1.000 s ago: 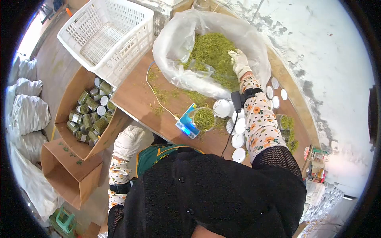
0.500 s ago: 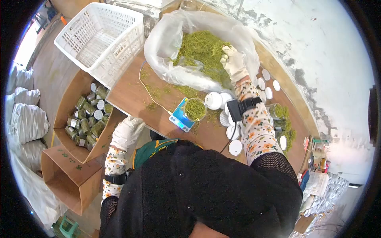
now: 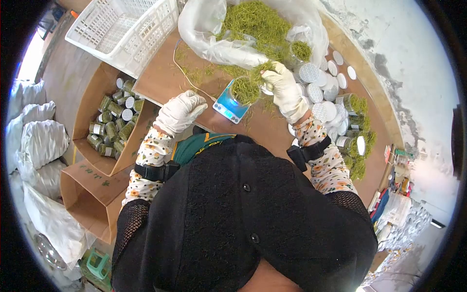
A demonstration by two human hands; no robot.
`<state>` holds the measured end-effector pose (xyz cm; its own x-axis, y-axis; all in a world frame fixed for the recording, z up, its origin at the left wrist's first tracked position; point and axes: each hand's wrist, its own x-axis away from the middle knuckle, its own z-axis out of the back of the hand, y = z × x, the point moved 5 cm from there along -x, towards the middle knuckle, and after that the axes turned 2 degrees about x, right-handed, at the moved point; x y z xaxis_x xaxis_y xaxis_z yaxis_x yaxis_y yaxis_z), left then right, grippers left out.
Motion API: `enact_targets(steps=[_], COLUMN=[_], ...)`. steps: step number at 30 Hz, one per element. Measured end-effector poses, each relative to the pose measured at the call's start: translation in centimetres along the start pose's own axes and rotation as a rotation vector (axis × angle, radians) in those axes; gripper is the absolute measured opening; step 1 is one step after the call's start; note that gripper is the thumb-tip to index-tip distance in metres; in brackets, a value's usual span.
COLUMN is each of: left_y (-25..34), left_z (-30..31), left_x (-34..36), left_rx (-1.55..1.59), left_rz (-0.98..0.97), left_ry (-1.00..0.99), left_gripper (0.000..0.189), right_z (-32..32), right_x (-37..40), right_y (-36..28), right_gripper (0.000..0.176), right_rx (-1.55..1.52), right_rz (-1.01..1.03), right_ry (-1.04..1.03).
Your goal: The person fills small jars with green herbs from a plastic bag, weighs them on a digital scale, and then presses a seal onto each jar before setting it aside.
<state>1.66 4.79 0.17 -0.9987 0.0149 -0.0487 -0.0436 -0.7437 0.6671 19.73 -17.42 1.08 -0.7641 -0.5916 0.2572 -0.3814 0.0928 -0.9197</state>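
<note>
My right hand, in a white glove, pinches a tuft of green dried herb just to the right of the open mouth of a clear jar. That jar holds more of the same stringy herb and stands on a small blue digital scale, whose display is lit. Left of the scale, my left hand is also gloved, its fingers curled together with nothing seen in them. Behind the jar, a large clear plastic bag lies open around a heap of herb.
White round lids are scattered to the right, beside herb-filled jars lying on their sides. Another filled jar is at the bag's edge. A white plastic basket stands back left. Below it, a cardboard box holds several lidded jars.
My right hand has come from the herb heap back toward the jar, carrying a tuft. My left hand has moved up and right, closer to the scale. The whole view has shifted.
</note>
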Motion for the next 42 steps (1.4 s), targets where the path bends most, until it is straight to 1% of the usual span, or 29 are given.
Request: enact_targets(steps=[2,3,6,9,12,15,18,21,24,27,30,31,34,35,37,40,41,42], left_y=[0.5,0.7,0.5,0.8,1.0,0.5,0.5,0.4,-0.3,-0.3,0.4,0.5,0.7,0.3,0.1,-0.4,-0.5,-0.5], left_z=[0.1,0.2,0.1,0.3,0.5,0.2,0.1,0.0,-0.6,-0.7,-0.4,-0.1,0.5,0.3,0.1,-0.3,-0.4,-0.4], left_x=[0.1,0.2,0.7,1.1,1.5,1.9,1.9,2.0,2.3,2.5,2.1,2.2,2.2,2.4,2.5,2.8,2.9,3.0], left_rx=[0.018,0.027,0.015,0.006,0.015,0.017,0.002,0.007,0.030,-0.053,-0.060,-0.071,-0.070,-0.052,-0.050,-0.070,-0.079,-0.083], left_rz=[-0.001,0.000,-0.013,-0.024,-0.002,0.002,0.007,0.044,0.049,-0.005,0.024,0.013,0.033,0.013,0.024,0.051,0.062,0.068], left_ry=[-0.011,-0.016,0.013,0.046,0.066,0.062,0.052,0.024,0.013,0.006,-0.038,-0.007,-0.003,0.023,0.014,-0.008,-0.014,-0.005], left_gripper=[0.017,0.016,0.018,0.015,0.014,0.014,0.014,0.018,0.019,0.020,0.020,0.019,0.019,0.018,0.017,0.017,0.017,0.016], right_z=[-0.2,-0.4,-0.9,-0.6,-0.8,-2.1,-3.1,-4.7,-6.0,-6.1,-6.6,-6.8,-6.6,-6.3,-5.7,-4.9,-4.0,-3.8], right_x=[0.4,0.8,1.3,0.9,0.7,1.5,1.6,2.0,2.0,0.5,0.2,0.2,0.7,0.7,0.9,0.0,-1.5,-2.0], right_y=[0.6,0.5,0.5,1.6,1.5,0.4,0.6,0.6,0.1,2.0,2.2,2.2,0.7,0.0,-1.7,-5.8,-6.7,-8.5], right_gripper=[0.024,0.027,0.031,0.035,0.036,0.033,0.024,0.013,0.009,0.012,0.012,0.013,0.008,0.010,0.015,0.022,0.027,0.025], right_rx=[0.134,0.250,0.688,0.764,1.004,1.288,1.550,1.698,1.825,1.862,1.803,1.871,1.822,1.810,1.779,1.627,1.691,1.579], right_rz=[-0.001,0.014,0.163,0.365,0.584,0.817,0.813,0.979,0.859,0.722,0.732,0.696,0.666,0.634,0.559,0.551,0.366,0.316], right_ry=[0.002,0.031,0.070,-0.001,-0.056,-0.107,-0.124,-0.101,-0.212,-0.348,-0.339,-0.357,-0.351,-0.382,-0.449,-0.346,-0.334,-0.258])
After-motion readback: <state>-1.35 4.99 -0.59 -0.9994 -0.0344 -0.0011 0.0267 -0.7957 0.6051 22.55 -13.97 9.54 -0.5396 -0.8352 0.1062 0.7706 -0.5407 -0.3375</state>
